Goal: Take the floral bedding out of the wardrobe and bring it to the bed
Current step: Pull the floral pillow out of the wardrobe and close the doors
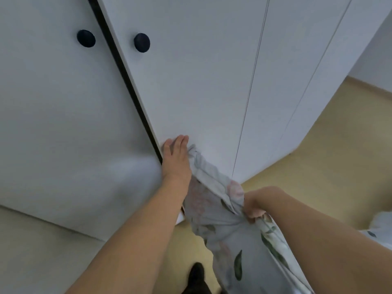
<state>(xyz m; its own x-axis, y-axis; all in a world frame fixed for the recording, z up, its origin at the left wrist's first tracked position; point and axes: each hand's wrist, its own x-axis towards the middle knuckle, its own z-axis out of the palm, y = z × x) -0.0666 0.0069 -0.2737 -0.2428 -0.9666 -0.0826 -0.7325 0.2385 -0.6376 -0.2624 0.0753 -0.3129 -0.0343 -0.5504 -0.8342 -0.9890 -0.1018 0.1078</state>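
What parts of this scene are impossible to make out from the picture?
- Wardrobe inside: head view, hidden behind the nearly shut wardrobe door; only a dark gap shows.
- Floral bedding: its lower end is cut off by the bottom edge.
- Right hand: fingers buried in the cloth.
- Left hand: fingertips blurred against the door.
- Bed: not in view.

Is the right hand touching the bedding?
Touching. The head view shows the right hand fisted around a bunched fold of the bedding.
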